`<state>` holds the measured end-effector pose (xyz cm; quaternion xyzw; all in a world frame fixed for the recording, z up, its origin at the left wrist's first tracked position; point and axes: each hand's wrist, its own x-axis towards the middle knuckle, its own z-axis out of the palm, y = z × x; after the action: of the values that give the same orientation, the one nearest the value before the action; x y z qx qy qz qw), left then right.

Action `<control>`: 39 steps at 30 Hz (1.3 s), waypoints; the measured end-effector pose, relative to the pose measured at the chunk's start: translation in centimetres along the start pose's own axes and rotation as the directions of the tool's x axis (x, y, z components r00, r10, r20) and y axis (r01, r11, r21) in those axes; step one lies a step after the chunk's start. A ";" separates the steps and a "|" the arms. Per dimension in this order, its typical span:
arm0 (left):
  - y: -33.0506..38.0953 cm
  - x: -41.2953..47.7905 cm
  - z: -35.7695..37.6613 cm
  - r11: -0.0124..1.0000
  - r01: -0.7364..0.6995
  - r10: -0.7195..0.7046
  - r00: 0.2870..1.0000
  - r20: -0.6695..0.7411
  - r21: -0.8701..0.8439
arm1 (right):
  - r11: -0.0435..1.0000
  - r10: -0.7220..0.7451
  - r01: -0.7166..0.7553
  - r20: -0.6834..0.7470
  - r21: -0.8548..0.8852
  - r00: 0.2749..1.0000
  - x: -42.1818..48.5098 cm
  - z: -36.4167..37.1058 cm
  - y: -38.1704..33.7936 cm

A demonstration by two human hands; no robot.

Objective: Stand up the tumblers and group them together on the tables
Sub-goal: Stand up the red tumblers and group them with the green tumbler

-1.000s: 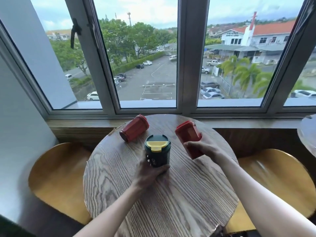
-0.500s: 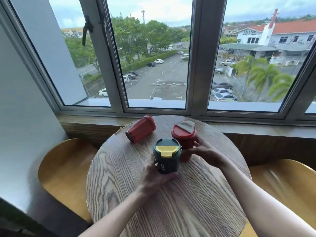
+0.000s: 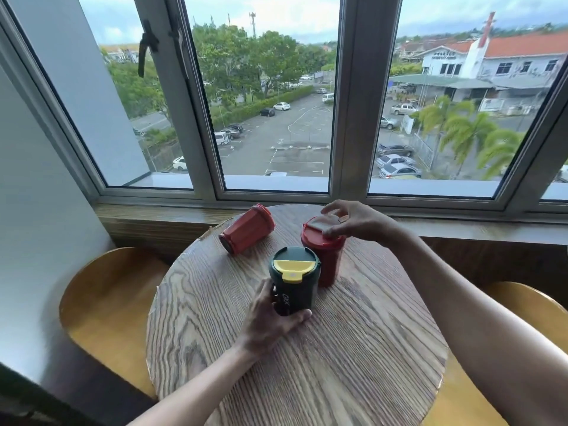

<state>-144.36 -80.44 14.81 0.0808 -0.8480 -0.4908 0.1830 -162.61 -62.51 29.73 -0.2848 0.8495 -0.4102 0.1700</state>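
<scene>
A dark green tumbler (image 3: pixel 296 287) with a yellow lid stands upright near the middle of the round wooden table (image 3: pixel 338 348). My left hand (image 3: pixel 270 318) grips its lower body. Right behind it a red tumbler (image 3: pixel 327 259) stands upright, touching or nearly touching the green one. My right hand (image 3: pixel 353 219) hovers over its lid, fingers spread, fingertips at the lid's rim. A second red tumbler (image 3: pixel 247 232) lies on its side at the table's far left, base towards me.
Two curved wooden seats flank the table, one at the left (image 3: pixel 110 302) and one at the right (image 3: pixel 522 305). A wooden sill (image 3: pixel 159 216) and a large window run right behind the table. A white wall (image 3: pixel 37 241) closes the left side.
My right hand stood the tilted red tumbler upright beside the green one, then let go of its body and rose to its lid. The left hand has kept hold of the green tumbler.
</scene>
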 end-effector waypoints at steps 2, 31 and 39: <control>-0.2 0.0 0.0 1.000 0.017 -0.017 1.000 0.002 -0.013 | 0.999 0.032 -0.032 0.035 -0.016 0.999 0.4 -0.5 -0.6; 0.2 -0.5 -0.8 0.986 0.012 0.012 0.990 0.144 -0.165 | 0.999 0.038 -0.044 0.190 0.026 0.981 1.2 -0.7 -1.5; 2.0 5.7 -6.0 0.998 0.060 -0.051 0.934 -0.354 0.013 | 0.970 0.070 -0.119 0.226 0.213 0.972 1.7 0.1 0.0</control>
<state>-147.14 -86.05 20.53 0.1936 -0.8043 -0.4635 0.3174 -163.89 -63.70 29.56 -0.2657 0.7868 -0.4615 0.3121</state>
